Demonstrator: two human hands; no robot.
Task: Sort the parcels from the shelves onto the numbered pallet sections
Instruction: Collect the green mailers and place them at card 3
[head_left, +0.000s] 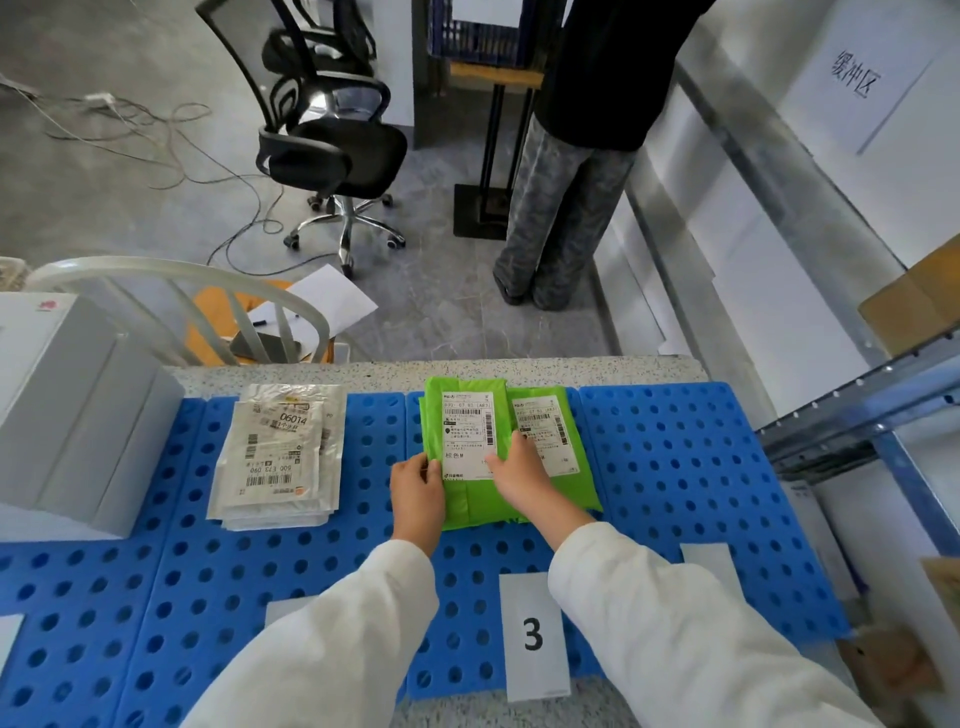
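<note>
I saw both arms reaching forward: left hand (415, 488) pinching the left edge of the top green parcel (465, 501), right hand (519, 475) lying flat on it, fingers together.

Long white sleeves (363, 623), both arms

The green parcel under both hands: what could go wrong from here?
1. The top green parcel lies offset on the lower green parcel; it might slide when the left hand and right hand let go.
2. It partly hides the lower label, so checking it against card 3 may get harder.
</note>
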